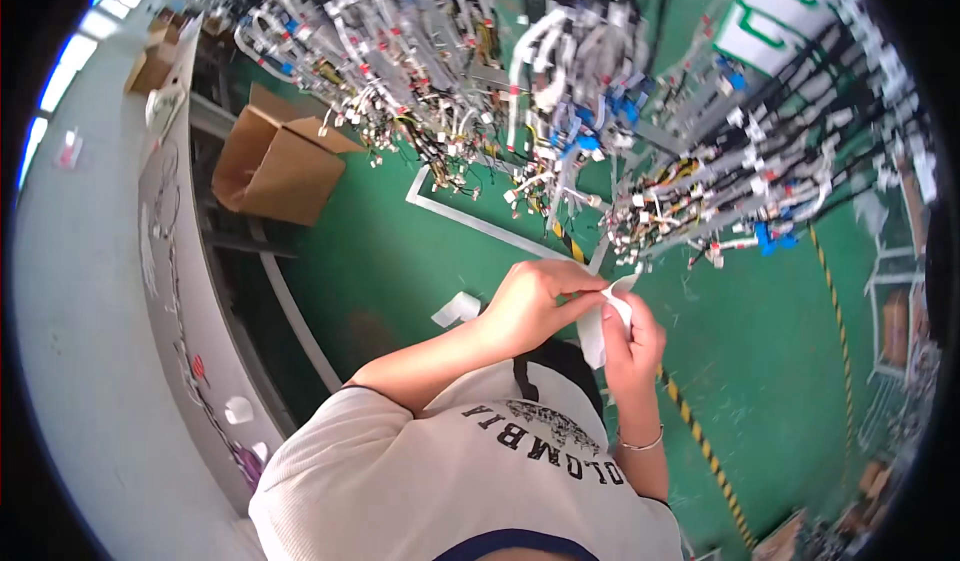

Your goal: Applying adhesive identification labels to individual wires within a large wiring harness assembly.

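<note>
Smooth green floor (745, 361) underlies hands (532, 304) (637, 349) pinching curled white paper (591, 339).

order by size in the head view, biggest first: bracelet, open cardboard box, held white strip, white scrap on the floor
1. open cardboard box
2. held white strip, partly covered
3. white scrap
4. bracelet, just a thin band

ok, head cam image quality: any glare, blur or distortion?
Head view: windows at upper left blown out, blue fringing beside them; fisheye bows the pale bench and leaves black corners; wire bundles look soft toward the top; left hand, right hand and white strip read clearer.
</note>
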### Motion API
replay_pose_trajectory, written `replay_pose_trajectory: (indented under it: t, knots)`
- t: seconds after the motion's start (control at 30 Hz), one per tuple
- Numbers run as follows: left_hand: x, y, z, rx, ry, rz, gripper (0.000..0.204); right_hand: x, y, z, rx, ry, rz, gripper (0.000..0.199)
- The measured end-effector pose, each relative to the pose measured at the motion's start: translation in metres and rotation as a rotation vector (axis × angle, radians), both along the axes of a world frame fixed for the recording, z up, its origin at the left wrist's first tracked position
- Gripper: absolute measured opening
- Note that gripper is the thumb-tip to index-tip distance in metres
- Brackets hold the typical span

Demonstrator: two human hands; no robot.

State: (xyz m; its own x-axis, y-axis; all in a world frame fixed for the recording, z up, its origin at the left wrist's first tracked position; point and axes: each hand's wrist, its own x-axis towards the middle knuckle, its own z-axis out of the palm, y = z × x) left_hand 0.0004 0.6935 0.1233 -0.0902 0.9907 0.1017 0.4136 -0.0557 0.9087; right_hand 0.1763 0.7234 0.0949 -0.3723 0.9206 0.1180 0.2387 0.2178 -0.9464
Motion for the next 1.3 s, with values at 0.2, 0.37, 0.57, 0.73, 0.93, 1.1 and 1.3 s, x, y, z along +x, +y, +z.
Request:
replay_pose_trajectory:
  t: [0.2, 0.37, 0.57, 0.73, 0.93, 1.1, 1.3]
  knots:
    - [-0.059, -0.029, 0.002, 0.027, -0.177, 0.126, 0.017, -0.055, 0.007, -0.001, -0.153, 0.112, 0.217, 0.019]
    - [-0.106, -0.047, 0.003, -0.04, -0.308, 0.248, 0.016, -0.11, 0.002, 0.014, -0.325, 0.198, 0.348, 0.014]
    - [-0.155, -0.061, -0.006, -0.029, -0.743, 0.277, 0.016, -0.164, 0.001, 0.022, -0.424, 0.231, 0.453, 0.014]
    - [-0.199, -0.072, -0.015, 0.18, -0.763, 0.622, 0.013, -0.191, 0.01, 0.013, -0.413, 0.223, 0.407, 0.015]
    - [-0.248, -0.108, -0.048, 0.237, -0.8, 0.908, 0.008, -0.217, 0.013, -0.039, -0.077, -0.583, 0.716, 0.062]
    - [-0.273, -0.126, -0.094, 0.177, -0.888, 1.013, 0.007, -0.237, 0.027, -0.076, 0.299, -0.832, 0.784, 0.052]
    - [-0.287, -0.139, -0.102, 0.058, -0.764, 1.034, 0.009, -0.3, 0.044, -0.054, 0.296, -0.679, 0.718, 0.035]
